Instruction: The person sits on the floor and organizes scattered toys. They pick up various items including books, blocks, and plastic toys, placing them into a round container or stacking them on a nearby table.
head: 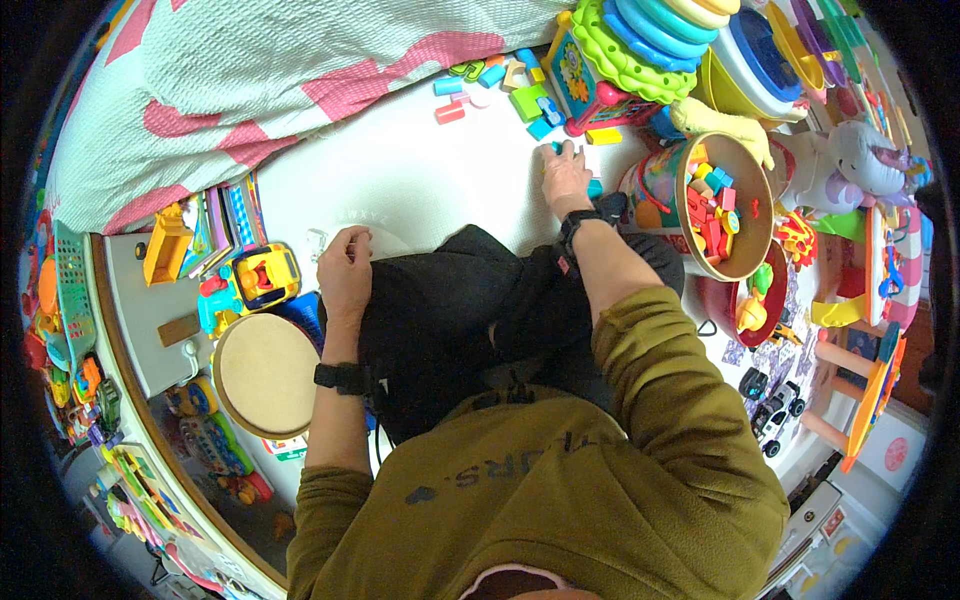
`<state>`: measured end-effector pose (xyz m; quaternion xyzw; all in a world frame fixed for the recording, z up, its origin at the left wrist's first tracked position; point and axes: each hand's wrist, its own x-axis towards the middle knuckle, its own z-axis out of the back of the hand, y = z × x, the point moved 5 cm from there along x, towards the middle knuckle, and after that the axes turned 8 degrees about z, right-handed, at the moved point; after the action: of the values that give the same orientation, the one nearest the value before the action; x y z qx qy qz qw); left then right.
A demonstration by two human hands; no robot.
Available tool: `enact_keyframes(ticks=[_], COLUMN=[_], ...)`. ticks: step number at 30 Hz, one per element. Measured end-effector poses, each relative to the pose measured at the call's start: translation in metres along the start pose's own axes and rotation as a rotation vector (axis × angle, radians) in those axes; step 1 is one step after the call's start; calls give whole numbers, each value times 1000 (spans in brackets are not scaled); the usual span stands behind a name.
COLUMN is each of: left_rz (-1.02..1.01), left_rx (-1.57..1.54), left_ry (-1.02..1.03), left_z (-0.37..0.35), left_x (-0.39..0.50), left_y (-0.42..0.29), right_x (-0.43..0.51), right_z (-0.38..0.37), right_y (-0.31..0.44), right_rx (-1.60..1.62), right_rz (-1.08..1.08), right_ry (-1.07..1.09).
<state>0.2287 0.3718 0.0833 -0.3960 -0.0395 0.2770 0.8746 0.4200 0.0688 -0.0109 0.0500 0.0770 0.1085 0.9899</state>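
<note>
My right hand (566, 176) reaches down to the white mat (420, 172), its fingers around a teal block (556, 148) that is partly hidden; whether it grips the block I cannot tell. Another teal block (595, 187) lies beside that wrist. My left hand (346, 255) rests by my knee with curled fingers, and nothing shows in it. Ahead of my right hand are a green block (529, 103), a yellow block (604, 136) and several other blocks. A red block (450, 113) and a blue block (448, 86) lie farther left. The round bucket (765, 225) at right holds many coloured blocks.
A white and pink quilt (360, 75) borders the mat at the far side. An activity cube (592, 75) with stacking rings (660, 37) stands at upper right. A toy vehicle (262, 276) and a round drum-like lid (266, 375) are at left, a red bowl (776, 315) at right.
</note>
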Motion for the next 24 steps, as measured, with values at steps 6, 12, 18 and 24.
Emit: enact_keyframes(ticks=[6,12,18,24], left_rz=[-23,-13,-20,-25], left_rx=[9,-32,23,29], left_ry=[-46,-60,-64,-47], left_z=[1,0,2,1], left_x=[-2,-2,-3,-3], left_y=[2,3,0,0], right_x=[-3,-14,-13,-26], right_z=[-8,-9,-1,82], right_y=[-5,-16,-12,-3], right_rx=[-9,103,236,1303], right_rz=[-99,-97,-85,-97], right_ry=[60,100,79,87])
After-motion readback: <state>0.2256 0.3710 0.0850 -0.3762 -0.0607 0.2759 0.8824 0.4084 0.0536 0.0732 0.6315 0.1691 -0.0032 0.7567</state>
